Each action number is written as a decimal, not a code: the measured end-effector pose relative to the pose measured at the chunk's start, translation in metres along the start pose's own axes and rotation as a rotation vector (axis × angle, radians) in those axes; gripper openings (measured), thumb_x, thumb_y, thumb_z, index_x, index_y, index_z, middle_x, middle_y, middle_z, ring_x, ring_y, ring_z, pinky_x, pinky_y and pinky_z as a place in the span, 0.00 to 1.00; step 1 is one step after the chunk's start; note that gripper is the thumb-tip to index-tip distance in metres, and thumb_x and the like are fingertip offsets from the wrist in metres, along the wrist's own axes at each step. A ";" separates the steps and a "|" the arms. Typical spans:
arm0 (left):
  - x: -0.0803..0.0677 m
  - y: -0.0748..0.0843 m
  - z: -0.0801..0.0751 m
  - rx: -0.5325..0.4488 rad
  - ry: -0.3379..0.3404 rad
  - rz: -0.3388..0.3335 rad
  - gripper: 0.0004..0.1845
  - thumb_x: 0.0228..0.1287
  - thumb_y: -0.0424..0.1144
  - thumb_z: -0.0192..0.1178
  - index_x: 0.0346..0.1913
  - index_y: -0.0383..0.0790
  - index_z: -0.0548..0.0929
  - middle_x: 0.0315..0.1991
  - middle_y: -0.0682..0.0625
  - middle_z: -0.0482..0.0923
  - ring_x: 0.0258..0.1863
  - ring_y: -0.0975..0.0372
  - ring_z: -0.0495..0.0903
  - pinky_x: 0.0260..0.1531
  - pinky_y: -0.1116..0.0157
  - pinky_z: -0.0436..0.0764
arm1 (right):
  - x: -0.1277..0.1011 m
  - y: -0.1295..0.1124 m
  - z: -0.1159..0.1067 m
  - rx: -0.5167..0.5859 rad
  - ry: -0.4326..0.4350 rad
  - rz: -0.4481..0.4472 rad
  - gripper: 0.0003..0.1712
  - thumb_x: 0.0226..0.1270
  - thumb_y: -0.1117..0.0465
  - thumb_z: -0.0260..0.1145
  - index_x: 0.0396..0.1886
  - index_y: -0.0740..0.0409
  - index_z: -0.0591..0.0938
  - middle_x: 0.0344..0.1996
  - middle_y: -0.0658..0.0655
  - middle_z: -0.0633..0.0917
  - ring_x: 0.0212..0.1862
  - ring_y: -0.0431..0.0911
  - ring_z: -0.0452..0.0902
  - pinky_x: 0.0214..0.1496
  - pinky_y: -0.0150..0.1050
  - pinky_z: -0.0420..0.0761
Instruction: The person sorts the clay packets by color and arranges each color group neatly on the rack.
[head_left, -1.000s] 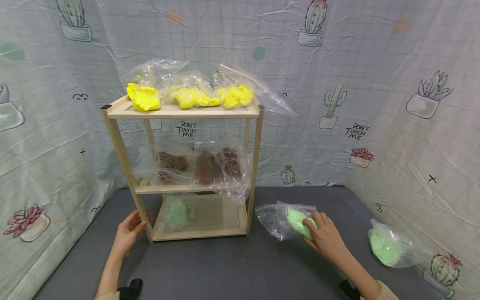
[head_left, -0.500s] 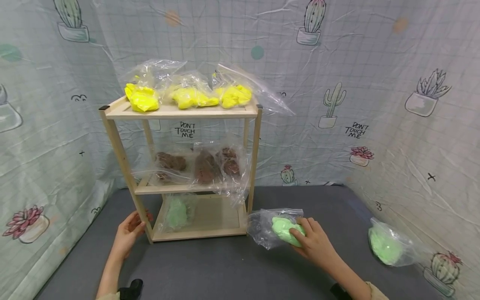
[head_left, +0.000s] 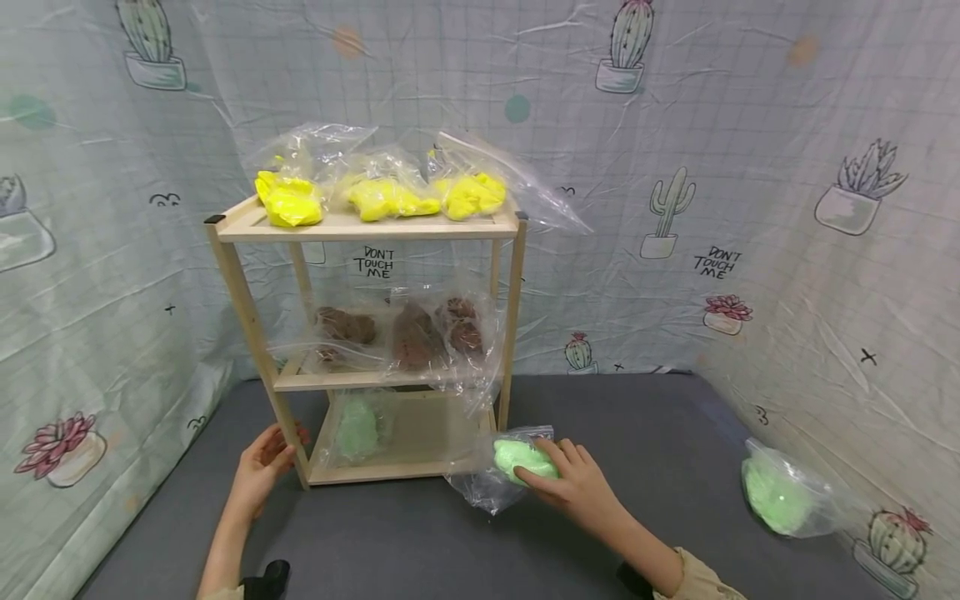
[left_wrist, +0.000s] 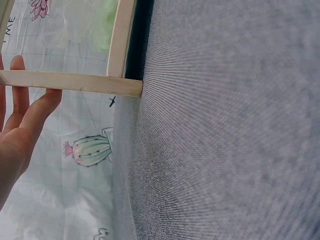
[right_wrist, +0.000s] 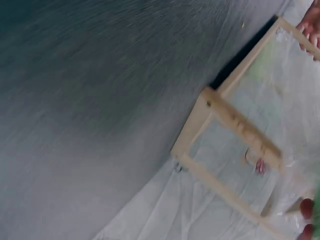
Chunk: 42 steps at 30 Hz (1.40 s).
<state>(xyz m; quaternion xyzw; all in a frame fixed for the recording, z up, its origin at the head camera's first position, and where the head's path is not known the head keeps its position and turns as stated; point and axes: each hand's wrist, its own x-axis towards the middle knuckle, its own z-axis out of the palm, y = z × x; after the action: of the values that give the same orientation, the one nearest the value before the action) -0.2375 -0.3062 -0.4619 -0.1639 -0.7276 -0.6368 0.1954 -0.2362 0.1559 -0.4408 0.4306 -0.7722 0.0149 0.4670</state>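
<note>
A: What differs?

B: I note the right hand [head_left: 573, 492] has carried the green dough bag [head_left: 504, 468] left, now touching the shelf unit [head_left: 365, 227] foot, at 5 o'clock of it.

A: Surroundings, hands?

B: Grey mat [head_left: 420, 542], cactus-print sheeting [head_left: 750, 167]. Left hand [head_left: 262, 462], fingers relaxed, rests against the front-left post; right grasps the bag.

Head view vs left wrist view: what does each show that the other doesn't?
Only the head view shows the right hand gripping a clear bag of green dough at the wooden shelf's bottom tier, three bags of yellow dough on top, brown dough bags on the middle tier, and another green dough bag on the mat at right. Only the left wrist view shows the shelf leg's foot close up where it meets the grey mat. Both show the left hand against the front left leg, the grey mat and the cactus-print cloth.
</note>
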 end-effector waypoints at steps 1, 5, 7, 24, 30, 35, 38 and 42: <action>0.000 0.000 0.000 0.007 0.002 -0.004 0.20 0.64 0.28 0.47 0.56 0.21 0.63 0.42 0.66 0.79 0.41 0.77 0.77 0.32 0.76 0.76 | 0.002 -0.003 0.003 0.012 0.001 0.009 0.15 0.60 0.45 0.57 0.47 0.35 0.75 0.42 0.57 0.78 0.32 0.47 0.68 0.30 0.37 0.69; 0.000 0.001 0.001 0.008 0.003 -0.007 0.20 0.64 0.28 0.47 0.56 0.19 0.61 0.42 0.66 0.79 0.41 0.77 0.77 0.32 0.76 0.76 | 0.010 -0.015 0.013 0.059 -0.042 0.067 0.21 0.52 0.47 0.66 0.47 0.37 0.75 0.42 0.58 0.75 0.32 0.46 0.63 0.29 0.35 0.66; 0.000 0.001 0.001 0.006 0.004 -0.006 0.20 0.64 0.28 0.47 0.57 0.19 0.61 0.41 0.65 0.79 0.41 0.76 0.77 0.31 0.75 0.76 | 0.014 -0.021 0.016 0.084 -0.088 0.108 0.24 0.47 0.51 0.69 0.48 0.38 0.74 0.43 0.59 0.73 0.32 0.45 0.59 0.29 0.34 0.62; 0.000 -0.001 0.000 -0.026 0.001 -0.011 0.20 0.64 0.28 0.47 0.57 0.22 0.63 0.42 0.65 0.79 0.41 0.76 0.78 0.33 0.76 0.76 | 0.025 -0.045 0.042 0.214 -0.083 0.162 0.24 0.69 0.56 0.30 0.59 0.43 0.64 0.50 0.68 0.63 0.41 0.50 0.59 0.37 0.40 0.68; 0.000 0.000 0.000 -0.014 0.009 -0.040 0.19 0.64 0.29 0.48 0.57 0.25 0.65 0.41 0.67 0.79 0.40 0.76 0.78 0.32 0.76 0.76 | 0.039 -0.051 0.051 0.170 0.012 0.150 0.19 0.71 0.54 0.37 0.58 0.40 0.65 0.47 0.66 0.67 0.42 0.52 0.63 0.34 0.42 0.74; 0.000 0.001 0.000 0.019 0.014 -0.058 0.21 0.64 0.31 0.49 0.57 0.23 0.63 0.41 0.69 0.78 0.41 0.78 0.77 0.34 0.78 0.76 | 0.056 -0.059 0.066 -0.002 0.067 0.130 0.20 0.72 0.52 0.38 0.62 0.36 0.58 0.43 0.64 0.71 0.41 0.54 0.66 0.35 0.45 0.73; -0.001 0.002 0.000 0.021 0.011 -0.049 0.21 0.65 0.30 0.48 0.57 0.21 0.62 0.41 0.68 0.78 0.41 0.78 0.77 0.33 0.77 0.76 | 0.069 -0.066 0.074 -0.086 0.060 0.174 0.19 0.72 0.52 0.36 0.60 0.37 0.60 0.41 0.63 0.72 0.39 0.53 0.67 0.35 0.45 0.71; -0.001 0.002 0.000 -0.002 -0.003 -0.020 0.20 0.65 0.29 0.47 0.57 0.21 0.62 0.42 0.66 0.78 0.42 0.77 0.77 0.33 0.76 0.76 | 0.086 -0.075 0.085 -0.162 0.007 0.297 0.20 0.73 0.51 0.32 0.55 0.38 0.67 0.40 0.64 0.73 0.37 0.53 0.67 0.37 0.45 0.71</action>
<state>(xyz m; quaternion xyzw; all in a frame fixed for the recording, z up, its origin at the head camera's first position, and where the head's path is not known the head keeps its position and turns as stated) -0.2358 -0.3060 -0.4605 -0.1577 -0.7288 -0.6393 0.1877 -0.2618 0.0170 -0.4538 0.2726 -0.8244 0.0229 0.4956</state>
